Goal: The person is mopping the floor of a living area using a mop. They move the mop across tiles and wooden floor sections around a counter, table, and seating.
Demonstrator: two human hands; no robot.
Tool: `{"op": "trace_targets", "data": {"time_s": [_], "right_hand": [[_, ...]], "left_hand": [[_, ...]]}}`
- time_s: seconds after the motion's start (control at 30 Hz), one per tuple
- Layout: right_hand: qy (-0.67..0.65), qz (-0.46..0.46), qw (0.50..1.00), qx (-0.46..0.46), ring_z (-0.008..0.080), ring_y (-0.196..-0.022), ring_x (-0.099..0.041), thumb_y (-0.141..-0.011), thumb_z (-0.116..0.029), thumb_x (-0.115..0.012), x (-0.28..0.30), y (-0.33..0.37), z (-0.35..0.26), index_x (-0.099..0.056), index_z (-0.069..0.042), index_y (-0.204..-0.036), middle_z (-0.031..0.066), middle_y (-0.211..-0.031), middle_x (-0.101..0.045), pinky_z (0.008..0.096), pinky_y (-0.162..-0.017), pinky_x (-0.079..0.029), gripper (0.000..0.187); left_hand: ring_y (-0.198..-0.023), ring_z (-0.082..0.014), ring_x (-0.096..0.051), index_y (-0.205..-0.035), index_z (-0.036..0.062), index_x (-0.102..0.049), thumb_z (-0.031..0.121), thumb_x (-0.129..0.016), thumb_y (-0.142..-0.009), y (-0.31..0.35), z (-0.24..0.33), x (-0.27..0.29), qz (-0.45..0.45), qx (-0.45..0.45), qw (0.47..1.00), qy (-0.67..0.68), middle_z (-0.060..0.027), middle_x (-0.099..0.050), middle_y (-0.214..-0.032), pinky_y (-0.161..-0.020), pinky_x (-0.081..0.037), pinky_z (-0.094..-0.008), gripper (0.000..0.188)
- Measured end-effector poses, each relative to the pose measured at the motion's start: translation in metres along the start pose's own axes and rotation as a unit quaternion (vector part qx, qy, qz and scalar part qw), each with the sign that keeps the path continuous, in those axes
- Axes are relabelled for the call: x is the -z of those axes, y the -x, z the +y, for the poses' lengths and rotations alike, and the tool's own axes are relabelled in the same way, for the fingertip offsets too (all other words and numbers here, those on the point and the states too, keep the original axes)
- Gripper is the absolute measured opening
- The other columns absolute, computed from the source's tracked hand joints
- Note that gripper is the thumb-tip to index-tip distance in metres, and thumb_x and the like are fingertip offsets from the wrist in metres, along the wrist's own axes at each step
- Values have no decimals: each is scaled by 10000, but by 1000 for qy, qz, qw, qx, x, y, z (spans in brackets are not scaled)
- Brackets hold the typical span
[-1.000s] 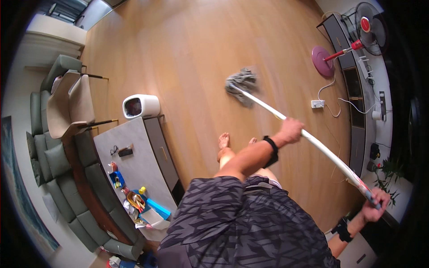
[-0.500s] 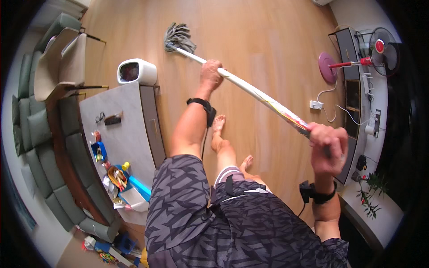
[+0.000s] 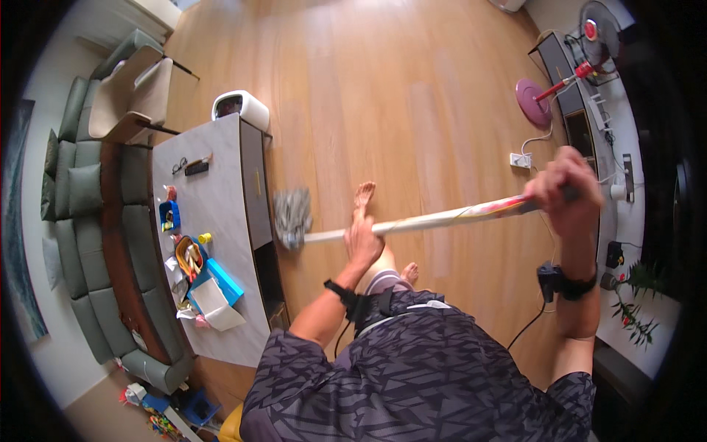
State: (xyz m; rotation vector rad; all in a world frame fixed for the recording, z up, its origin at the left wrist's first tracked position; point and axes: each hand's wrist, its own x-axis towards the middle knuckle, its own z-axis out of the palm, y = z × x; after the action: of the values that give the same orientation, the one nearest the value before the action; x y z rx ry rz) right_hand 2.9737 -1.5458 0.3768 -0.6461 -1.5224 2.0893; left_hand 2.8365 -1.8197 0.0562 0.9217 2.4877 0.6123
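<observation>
Left hand (image 3: 364,241) is clasping the white pole (image 3: 442,218) of a string mop (image 3: 324,236), its fingers curling around the lower stretch, a little above the mop head (image 3: 292,208). Right hand (image 3: 565,183), partly blurred, is gripping the pole's upper end in a fist. Black bands are circling both wrists. The grey mop head is lying on the wooden floor (image 3: 412,110), just beside the right long edge of the marble-patterned surface (image 3: 221,169), around the middle of that edge; whether it is touching the surface's side, I cannot tell.

Two bare feet are standing on the floor, one of them near the left hand. Eyeglasses (image 3: 179,166) and a black oblong object (image 3: 197,169) are lying toward the surface's far end. Along its left edge, a small blue container (image 3: 169,216) is sitting ahead of an orange-brown basket (image 3: 189,255), and a bright blue box (image 3: 227,280) is lying nearer the close end. A white rounded unit (image 3: 255,110) is standing by the far right corner. Across the floor, a pink-based fan (image 3: 533,103) is standing near a white power strip (image 3: 521,160).
</observation>
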Motion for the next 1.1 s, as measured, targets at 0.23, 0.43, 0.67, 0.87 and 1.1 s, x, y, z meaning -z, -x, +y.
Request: {"op": "trace_targets", "data": {"time_s": [0.23, 0.43, 0.67, 0.87, 1.1], "right_hand": [[-31, 55, 989, -137, 193, -488, -501, -898, -165, -488, -25, 35, 69, -466, -45, -720, 75, -544, -460, 385, -622, -513, 216], [-66, 136, 988, -34, 187, -459, -441, -914, -160, -456, -6, 20, 26, -440, -54, -702, 68, -521, -421, 373, -596, -475, 237], [-17, 140, 973, 185, 169, -472, -409, -926, -134, -398, -10, 21, -47, -397, -95, -742, 45, -534, -417, 400, -671, -453, 188], [135, 83, 961, 228, 190, -629, -529, -865, 8, -489, -42, 1, 42, -523, -14, -805, 68, -669, -541, 427, -805, -477, 72], [96, 186, 946, 246, 168, -566, -472, -918, -51, -446, 1, 28, 67, -487, -20, -764, 57, -625, -499, 397, -759, -471, 163]], "left_hand": [[-1015, -405, -582, -971, 108, -666, 318, -572, -820, 94, -34, -11, -283, 148, 948, 4, -199, -647, -1036, -827, -462, -495, 276], [-1012, -385, -587, -1001, 119, -681, 291, -571, -823, 26, 14, 1, -284, 104, 953, -9, -180, -653, -1031, -854, -461, -447, 271], [-753, -378, -525, -741, 60, -518, 157, -604, -778, -136, 74, 14, 19, -241, 967, 81, -155, -557, -759, -664, -401, -487, 134], [-798, -365, -530, -717, 46, -501, 123, -688, -756, -327, 76, -10, 35, -312, 940, 132, -157, -549, -797, -678, -429, -451, 205], [-816, -368, -545, -755, 43, -538, 148, -702, -762, -310, 106, -60, 19, -304, 948, 88, -158, -560, -812, -691, -438, -455, 195]]}}
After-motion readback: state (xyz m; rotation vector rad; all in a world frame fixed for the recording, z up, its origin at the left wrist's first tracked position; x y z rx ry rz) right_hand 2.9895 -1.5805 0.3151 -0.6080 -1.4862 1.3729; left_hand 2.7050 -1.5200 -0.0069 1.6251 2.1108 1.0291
